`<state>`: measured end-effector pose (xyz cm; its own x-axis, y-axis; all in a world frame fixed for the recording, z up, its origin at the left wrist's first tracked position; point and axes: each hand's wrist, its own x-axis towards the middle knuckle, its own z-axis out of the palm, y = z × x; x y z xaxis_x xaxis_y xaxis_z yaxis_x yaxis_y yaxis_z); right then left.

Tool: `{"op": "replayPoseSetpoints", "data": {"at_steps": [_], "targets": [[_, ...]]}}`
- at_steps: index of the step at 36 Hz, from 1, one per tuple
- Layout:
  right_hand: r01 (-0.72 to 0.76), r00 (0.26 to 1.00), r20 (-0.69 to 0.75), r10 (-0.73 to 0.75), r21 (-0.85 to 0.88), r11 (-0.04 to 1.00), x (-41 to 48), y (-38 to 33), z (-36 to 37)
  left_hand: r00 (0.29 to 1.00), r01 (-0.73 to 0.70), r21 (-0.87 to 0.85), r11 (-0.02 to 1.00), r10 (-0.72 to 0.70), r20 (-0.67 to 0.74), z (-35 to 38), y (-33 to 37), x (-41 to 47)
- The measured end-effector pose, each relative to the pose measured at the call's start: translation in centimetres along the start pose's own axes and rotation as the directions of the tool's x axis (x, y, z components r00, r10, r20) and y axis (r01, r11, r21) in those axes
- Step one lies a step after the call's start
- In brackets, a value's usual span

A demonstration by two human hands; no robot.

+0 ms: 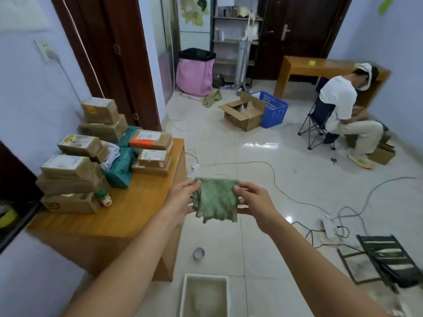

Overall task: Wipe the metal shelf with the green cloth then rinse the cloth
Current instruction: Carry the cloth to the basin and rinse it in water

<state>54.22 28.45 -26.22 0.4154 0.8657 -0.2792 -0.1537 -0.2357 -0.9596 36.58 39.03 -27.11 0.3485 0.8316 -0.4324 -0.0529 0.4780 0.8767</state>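
1. Both arms are stretched out in front, and the cloth [215, 201] hangs spread between the two hands, up in the air over the tiled floor [263, 179].
2. The left hand [183, 200] pinches the cloth's upper left corner between thumb and fingers, palm turned inward.
3. The right hand [253, 201] grips the upper right corner the same way, thumb on the near side, fingers curled behind.
4. The cloth is green, fuzzy, roughly square, with a ragged lower edge drooping free.
5. Straight below, at the bottom edge of the view, sits a white tub [204, 294] holding murky water; just beyond it a small tape roll [198, 253] lies on the floor.
6. To the left stands a wooden desk [109, 216] stacked with cardboard boxes [73, 170] and a teal parcel [121, 165].
7. Far back, against the wall beside a dark door, there's the shelf [235, 42], tall and dark-framed, with small items on its tiers, well apart from the cloth.
8. A pink bin [195, 74] with a black liner stands left of the shelf.
9. An open carton [243, 113] and a blue crate [273, 109] sit mid-floor.
10. At right, a person [341, 110] sits on a folding chair, bent forward.
11. Cables [297, 197] snake across the tiles toward a power strip [328, 226].
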Motion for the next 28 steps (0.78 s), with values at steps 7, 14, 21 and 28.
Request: {"op": "replayPoseSetpoints", "data": {"at_steps": [7, 14, 21, 28], "targets": [[-0.159, 0.986, 0.058, 0.159, 0.004, 0.987, 8.2, 8.9, 0.8, 0.988, 0.149, 0.021, 0.989, -0.148, -0.038, -2.9, -6.6, 9.9], [-0.313, 0.949, 0.039, 0.313, -0.023, 0.950, 14.7, 24.1, 0.3, 0.945, 0.233, 0.115, 0.966, -0.197, -0.261, -5.3, -21.1, 17.9], [-0.474, 0.878, -0.114, 0.465, -0.074, 0.877, 17.3, 43.5, 0.6, 0.904, 0.304, 0.384, 0.872, -0.137, -0.405, -6.7, -38.8, 23.9], [-0.563, 0.824, -0.159, 0.543, -0.127, 0.817, 18.3, 60.2, 0.2, 0.841, 0.454, 0.489, 0.744, -0.177, -0.511, -9.1, -55.1, 27.2]]}}
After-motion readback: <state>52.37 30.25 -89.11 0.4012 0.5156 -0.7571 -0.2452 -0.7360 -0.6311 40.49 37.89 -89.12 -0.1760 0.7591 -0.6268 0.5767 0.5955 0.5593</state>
